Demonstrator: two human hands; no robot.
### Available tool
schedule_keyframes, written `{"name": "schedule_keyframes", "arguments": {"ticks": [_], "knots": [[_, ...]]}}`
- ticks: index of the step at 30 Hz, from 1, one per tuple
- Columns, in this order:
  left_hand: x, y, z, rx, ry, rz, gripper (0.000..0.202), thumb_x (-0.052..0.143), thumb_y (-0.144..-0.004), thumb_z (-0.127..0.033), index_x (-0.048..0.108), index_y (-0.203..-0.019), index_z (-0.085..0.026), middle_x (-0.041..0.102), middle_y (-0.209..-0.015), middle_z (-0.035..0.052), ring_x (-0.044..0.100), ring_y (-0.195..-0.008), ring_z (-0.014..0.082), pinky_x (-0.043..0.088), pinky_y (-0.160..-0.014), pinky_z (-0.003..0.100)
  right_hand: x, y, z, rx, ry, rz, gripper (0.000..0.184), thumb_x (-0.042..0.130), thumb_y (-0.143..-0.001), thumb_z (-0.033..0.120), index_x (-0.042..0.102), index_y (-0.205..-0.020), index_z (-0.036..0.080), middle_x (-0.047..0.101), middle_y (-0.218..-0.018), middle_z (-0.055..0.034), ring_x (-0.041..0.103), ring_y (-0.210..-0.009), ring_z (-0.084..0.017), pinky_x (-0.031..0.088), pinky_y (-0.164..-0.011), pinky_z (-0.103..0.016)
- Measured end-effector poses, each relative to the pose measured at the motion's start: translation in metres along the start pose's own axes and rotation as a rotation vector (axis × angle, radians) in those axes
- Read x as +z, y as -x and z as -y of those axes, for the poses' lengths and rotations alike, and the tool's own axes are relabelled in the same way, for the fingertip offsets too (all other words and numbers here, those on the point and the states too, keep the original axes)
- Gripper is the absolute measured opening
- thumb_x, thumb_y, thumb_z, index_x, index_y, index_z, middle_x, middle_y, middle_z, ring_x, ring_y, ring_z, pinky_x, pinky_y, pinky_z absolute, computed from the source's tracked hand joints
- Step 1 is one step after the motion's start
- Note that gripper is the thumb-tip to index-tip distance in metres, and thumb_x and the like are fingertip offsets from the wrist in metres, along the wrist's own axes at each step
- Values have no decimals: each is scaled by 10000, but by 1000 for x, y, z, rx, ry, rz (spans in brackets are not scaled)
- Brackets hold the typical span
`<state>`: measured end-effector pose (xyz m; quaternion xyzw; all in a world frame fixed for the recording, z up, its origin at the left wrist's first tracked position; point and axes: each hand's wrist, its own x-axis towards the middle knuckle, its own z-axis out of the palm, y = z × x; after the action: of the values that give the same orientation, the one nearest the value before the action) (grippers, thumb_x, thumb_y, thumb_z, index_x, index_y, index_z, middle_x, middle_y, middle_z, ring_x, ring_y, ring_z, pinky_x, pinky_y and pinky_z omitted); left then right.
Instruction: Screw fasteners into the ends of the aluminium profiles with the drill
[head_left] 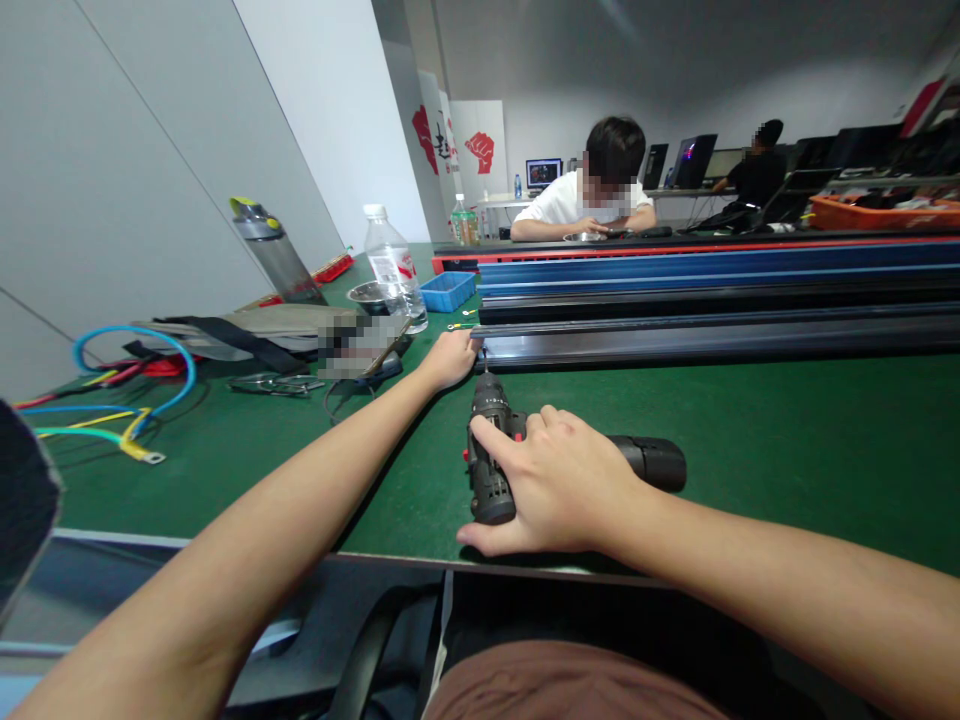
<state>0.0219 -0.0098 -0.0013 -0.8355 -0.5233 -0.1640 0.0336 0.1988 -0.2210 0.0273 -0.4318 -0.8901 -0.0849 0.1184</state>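
My right hand (562,480) is wrapped round a black cordless drill (491,470), which lies on its side low over the table. The drill's bit points away from me and meets the near side of a long dark metal profile (675,342) at its left end. My left hand (452,360) grips that same end, its fingers closed on the profile and partly hidden. Behind it, more long profiles (712,275) in black and blue lie parallel. A few small cable lugs (461,326) rest just beyond my left hand.
On the green table (787,430) stand a plastic water bottle (396,268), a blue tray (448,291) and a grey drinking bottle (276,250). A bag (247,335) and coloured cables (135,400) lie left. Across the table sits a person in white (555,205).
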Motion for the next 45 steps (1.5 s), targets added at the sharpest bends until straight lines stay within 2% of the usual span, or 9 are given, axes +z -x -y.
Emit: {"name": "schedule_keyframes", "arguments": {"ticks": [13,39,45], "knots": [[-1,0,-2,-18,27,6,440,272,-972,-320,654,-849,-138,718,-940,155,660,-865,250,473,-773,311,1,1,-1,-6,15,-31,864,442,-726,848,519,-1282,191,663,-797,-119,624,-759,-298,436,-735,-375],[0,0,0,-11,18,0,445,272,-970,-328,655,-835,-147,718,-905,138,651,-830,232,464,-742,292,1,1,-1,-4,11,-35,854,438,-726,852,532,-1263,195,659,-779,-114,622,-746,-301,440,-729,-377],[0,0,1,0,42,-11,445,278,-971,-338,655,-827,-150,720,-897,129,649,-828,223,470,-756,286,0,1,0,0,-2,3,865,433,-733,849,517,-1289,191,662,-806,-124,624,-772,-300,436,-747,-382]]}}
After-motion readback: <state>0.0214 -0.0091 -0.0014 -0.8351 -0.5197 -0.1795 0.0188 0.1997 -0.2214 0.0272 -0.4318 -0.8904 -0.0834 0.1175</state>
